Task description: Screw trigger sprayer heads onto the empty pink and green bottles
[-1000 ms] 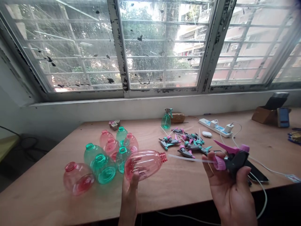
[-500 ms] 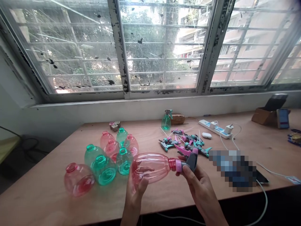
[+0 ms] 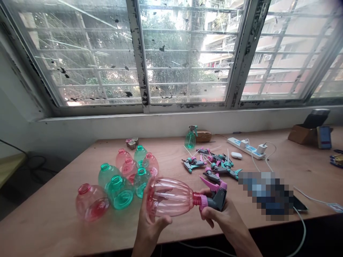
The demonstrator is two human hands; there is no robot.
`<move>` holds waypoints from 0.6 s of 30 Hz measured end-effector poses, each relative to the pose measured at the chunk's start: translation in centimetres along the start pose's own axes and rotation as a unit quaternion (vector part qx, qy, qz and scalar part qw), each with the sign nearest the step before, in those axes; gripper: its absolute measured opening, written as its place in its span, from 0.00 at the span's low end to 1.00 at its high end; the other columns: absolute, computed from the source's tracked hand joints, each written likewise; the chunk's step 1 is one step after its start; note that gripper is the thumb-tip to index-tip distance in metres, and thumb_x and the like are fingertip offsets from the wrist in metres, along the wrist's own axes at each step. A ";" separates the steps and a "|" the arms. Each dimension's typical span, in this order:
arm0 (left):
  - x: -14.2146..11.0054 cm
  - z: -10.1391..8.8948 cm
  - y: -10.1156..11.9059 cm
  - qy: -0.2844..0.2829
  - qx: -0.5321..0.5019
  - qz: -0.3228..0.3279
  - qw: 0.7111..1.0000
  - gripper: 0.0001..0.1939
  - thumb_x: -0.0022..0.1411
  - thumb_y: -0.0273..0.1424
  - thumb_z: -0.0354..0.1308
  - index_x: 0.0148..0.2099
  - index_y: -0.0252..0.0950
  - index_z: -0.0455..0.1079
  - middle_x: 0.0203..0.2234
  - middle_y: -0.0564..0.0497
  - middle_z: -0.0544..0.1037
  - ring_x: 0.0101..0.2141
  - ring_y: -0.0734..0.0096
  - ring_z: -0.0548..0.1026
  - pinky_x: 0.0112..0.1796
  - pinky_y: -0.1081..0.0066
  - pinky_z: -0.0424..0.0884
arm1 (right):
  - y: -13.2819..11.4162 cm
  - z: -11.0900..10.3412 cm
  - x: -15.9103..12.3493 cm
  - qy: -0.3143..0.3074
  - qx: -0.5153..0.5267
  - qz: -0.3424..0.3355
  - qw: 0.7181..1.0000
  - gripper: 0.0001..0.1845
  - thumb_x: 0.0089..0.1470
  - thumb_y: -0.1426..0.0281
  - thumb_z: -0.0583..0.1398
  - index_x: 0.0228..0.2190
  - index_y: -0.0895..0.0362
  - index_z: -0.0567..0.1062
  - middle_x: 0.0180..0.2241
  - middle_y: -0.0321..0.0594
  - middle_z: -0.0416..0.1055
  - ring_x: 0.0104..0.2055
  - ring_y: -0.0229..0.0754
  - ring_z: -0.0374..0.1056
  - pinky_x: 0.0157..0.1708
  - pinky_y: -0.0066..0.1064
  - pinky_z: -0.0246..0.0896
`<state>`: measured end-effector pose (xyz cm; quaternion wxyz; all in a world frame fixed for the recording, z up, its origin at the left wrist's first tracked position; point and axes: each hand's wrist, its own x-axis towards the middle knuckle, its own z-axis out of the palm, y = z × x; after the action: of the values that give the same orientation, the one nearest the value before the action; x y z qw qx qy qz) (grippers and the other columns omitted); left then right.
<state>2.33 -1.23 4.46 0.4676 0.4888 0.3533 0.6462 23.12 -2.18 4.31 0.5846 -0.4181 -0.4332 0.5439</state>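
Observation:
My left hand (image 3: 150,225) cups the base of a pink clear plastic bottle (image 3: 171,197) held on its side above the table's front edge. At the bottle's neck sits a pink and grey trigger sprayer head (image 3: 214,196), and my right hand (image 3: 222,216) is closed around it. The dip tube runs inside the bottle.
A cluster of empty pink and green bottles (image 3: 120,178) lies to the left on the wooden table (image 3: 53,221). Loose sprayer heads (image 3: 214,164) lie behind my hands, with one assembled green spray bottle (image 3: 190,137), a power strip (image 3: 246,147), cables and a phone (image 3: 298,203) to the right.
My right hand brought the sprayer head leftward, slid its tube into the bottle and seated the head on the neck. My left hand shifted its grip on the bottle's base.

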 end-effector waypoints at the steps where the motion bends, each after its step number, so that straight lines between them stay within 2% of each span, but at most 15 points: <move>1: 0.0 -0.1 0.0 0.002 0.005 -0.004 1.000 0.57 0.41 0.53 0.73 0.70 0.47 0.55 0.60 0.43 0.72 0.53 0.47 0.74 0.50 0.60 0.73 | -0.1 0.1 -0.1 -0.010 -0.008 -0.001 1.000 0.26 0.39 0.58 0.76 0.36 0.60 0.79 0.17 0.34 0.73 0.15 0.33 0.59 0.16 0.23 0.49; 5: -0.2 -0.5 -0.3 -0.006 0.013 -0.009 1.000 0.56 0.41 0.51 0.75 0.69 0.47 0.56 0.62 0.43 0.69 0.54 0.50 0.74 0.52 0.63 0.71 | -0.3 0.7 -0.3 -0.019 -0.016 -0.035 0.999 0.22 0.49 0.55 0.71 0.35 0.61 0.77 0.20 0.40 0.77 0.16 0.34 0.65 0.14 0.22 0.50; 8: -0.3 -0.7 -0.2 -0.033 0.019 -0.012 0.999 0.54 0.40 0.50 0.76 0.67 0.48 0.59 0.66 0.45 0.64 0.57 0.48 0.70 0.54 0.63 0.69 | -0.4 1.1 -0.5 -0.002 0.005 -0.053 0.999 0.20 0.50 0.55 0.70 0.33 0.59 0.76 0.21 0.39 0.77 0.17 0.37 0.69 0.15 0.23 0.55; 11: -0.6 -0.7 0.3 -0.046 0.057 -0.016 0.997 0.53 0.42 0.46 0.76 0.68 0.51 0.58 0.67 0.47 0.61 0.57 0.50 0.70 0.56 0.62 0.68 | -0.4 1.2 -0.6 0.018 0.008 -0.065 0.998 0.20 0.50 0.55 0.70 0.30 0.58 0.75 0.17 0.35 0.74 0.16 0.35 0.67 0.15 0.22 0.55; 14: -1.0 -0.8 0.8 -0.049 0.122 -0.032 0.991 0.50 0.48 0.41 0.74 0.69 0.54 0.54 0.65 0.48 0.66 0.57 0.52 0.70 0.58 0.60 0.65 | -0.3 0.9 -0.6 0.028 -0.004 -0.071 0.997 0.19 0.51 0.56 0.70 0.30 0.58 0.75 0.18 0.35 0.74 0.15 0.34 0.65 0.15 0.22 0.53; 16: -1.2 -0.8 1.1 -0.051 0.156 -0.044 0.985 0.50 0.51 0.41 0.72 0.70 0.55 0.52 0.63 0.49 0.68 0.58 0.52 0.70 0.61 0.57 0.60 | -0.2 0.6 -0.6 0.021 -0.013 -0.068 0.997 0.19 0.51 0.56 0.70 0.30 0.58 0.75 0.19 0.37 0.75 0.16 0.34 0.66 0.15 0.23 0.53; 18: -1.3 -0.9 1.0 -0.050 0.161 -0.053 0.984 0.53 0.49 0.44 0.73 0.71 0.56 0.49 0.64 0.50 0.66 0.60 0.51 0.68 0.63 0.56 0.58 | -0.1 0.5 -0.6 0.010 -0.021 -0.065 0.998 0.19 0.52 0.56 0.70 0.31 0.59 0.75 0.19 0.37 0.75 0.17 0.35 0.65 0.16 0.23 0.54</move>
<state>1.31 -2.82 4.75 0.4335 0.5702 0.4541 0.5299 22.62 -2.73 4.51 0.6138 -0.4068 -0.4650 0.4914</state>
